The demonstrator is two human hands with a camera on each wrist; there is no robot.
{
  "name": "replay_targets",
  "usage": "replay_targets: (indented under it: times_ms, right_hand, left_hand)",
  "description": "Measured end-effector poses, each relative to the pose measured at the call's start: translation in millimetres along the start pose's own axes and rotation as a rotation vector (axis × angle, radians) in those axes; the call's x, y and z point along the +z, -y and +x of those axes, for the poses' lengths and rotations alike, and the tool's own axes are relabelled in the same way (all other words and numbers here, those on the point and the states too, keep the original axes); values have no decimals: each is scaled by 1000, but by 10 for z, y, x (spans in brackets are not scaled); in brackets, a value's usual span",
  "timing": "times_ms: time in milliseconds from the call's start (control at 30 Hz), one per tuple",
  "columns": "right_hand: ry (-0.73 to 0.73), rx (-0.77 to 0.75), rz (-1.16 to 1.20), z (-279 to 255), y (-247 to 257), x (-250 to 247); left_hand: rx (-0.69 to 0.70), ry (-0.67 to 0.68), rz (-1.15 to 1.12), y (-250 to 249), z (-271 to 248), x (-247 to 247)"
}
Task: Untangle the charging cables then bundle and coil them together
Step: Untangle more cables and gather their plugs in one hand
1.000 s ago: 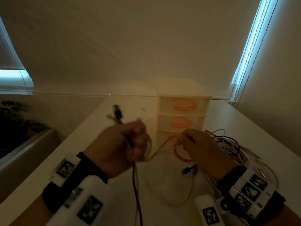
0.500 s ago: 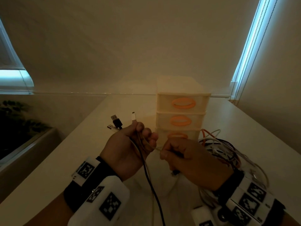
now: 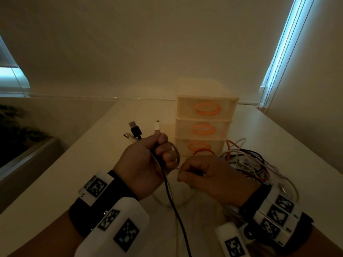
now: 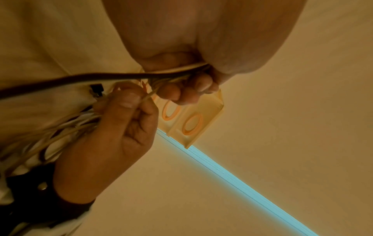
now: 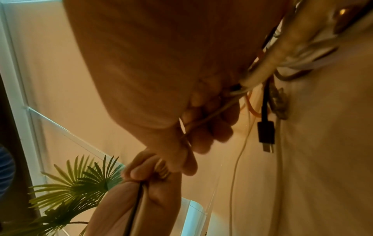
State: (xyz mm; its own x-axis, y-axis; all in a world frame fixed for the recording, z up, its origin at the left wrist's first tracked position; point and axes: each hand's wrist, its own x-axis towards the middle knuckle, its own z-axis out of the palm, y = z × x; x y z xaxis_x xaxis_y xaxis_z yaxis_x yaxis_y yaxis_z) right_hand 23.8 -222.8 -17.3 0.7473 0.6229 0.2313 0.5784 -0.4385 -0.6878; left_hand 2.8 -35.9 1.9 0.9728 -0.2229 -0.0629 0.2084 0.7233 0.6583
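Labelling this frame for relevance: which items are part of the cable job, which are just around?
Job:
left hand, gripping gathered cable ends
right hand, pinching a pale cable
tangled cable pile

Bystanders:
drawer unit
plant
table

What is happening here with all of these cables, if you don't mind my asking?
A person is sorting charging cables at a white table. The left hand grips a bunch of cables with three plugs sticking up. The right hand pinches a thin pale cable beside it. A tangled pile waits by the drawer unit.

Dim warm light, cold blue window glow, blurred wrist views
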Motion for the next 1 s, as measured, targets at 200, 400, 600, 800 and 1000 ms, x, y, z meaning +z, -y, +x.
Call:
replay_targets:
  times_ms: [200,400,600,800,1000]
  right_hand:
    - [-74,-8,-364,-5,-99,-218]
    - [15,25,-398,-22,-134,-263]
    - [59,175,-374,-64,-26,-420]
    - [4,76,-100,-166,196,-443]
    - [-202,-24,395,-48,450,-188]
  left_hand:
    - [92,-2,-21,-280,-10,-104]
    - [235,-90,-44,-548,-44,-170]
    - [338,-219,-125,-802,-53,-365]
    - [239,-117,15,-402,1,-127]
    - [190,-77,-13,-265,-23,-23]
